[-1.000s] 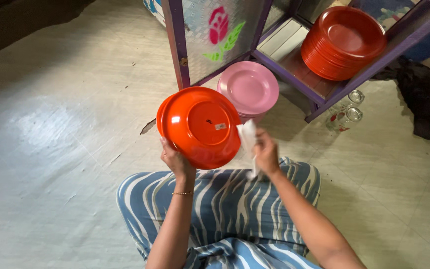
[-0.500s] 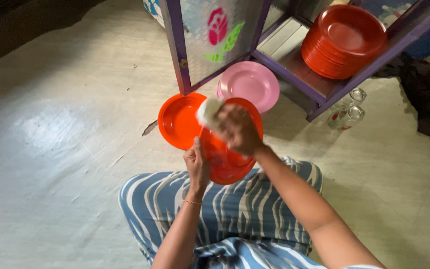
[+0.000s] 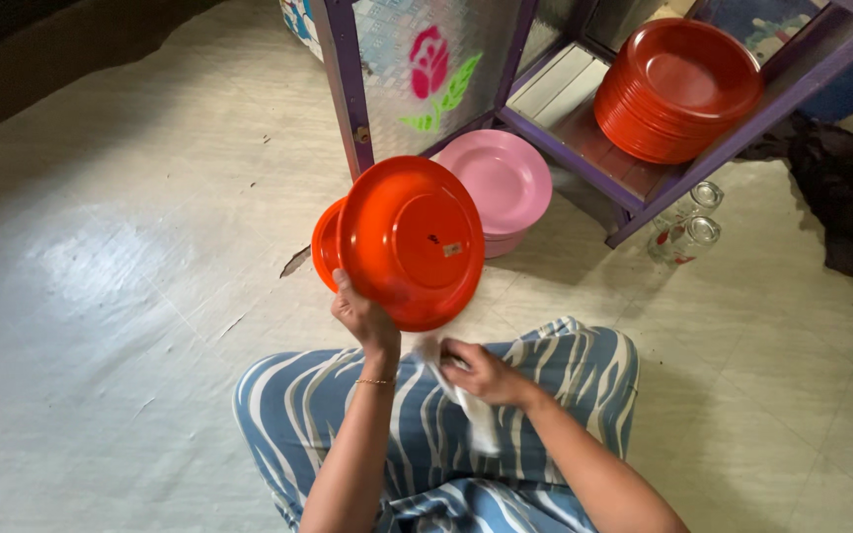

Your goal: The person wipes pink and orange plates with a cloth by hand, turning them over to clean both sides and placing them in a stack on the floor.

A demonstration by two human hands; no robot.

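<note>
My left hand [image 3: 362,314] grips the lower rim of an orange plate [image 3: 412,240], held up with its underside facing me; a small sticker shows on its base. Behind it another orange plate [image 3: 326,244] lies on the floor, mostly hidden. My right hand [image 3: 478,373] rests low over my lap in blue striped trousers and holds a white cloth [image 3: 470,407], clear of the plate.
A stack of pink plates [image 3: 501,183] stands on the floor just beyond. A purple cabinet [image 3: 560,130] with an open door [image 3: 417,69] holds a tall stack of orange plates [image 3: 678,89]. Glass cups [image 3: 688,222] sit by its corner. A dark cloth [image 3: 846,197] lies at right.
The held plate was turned from face-up, being wiped, to underside up. My right hand with the cloth came off the plate and dropped to my lap.
</note>
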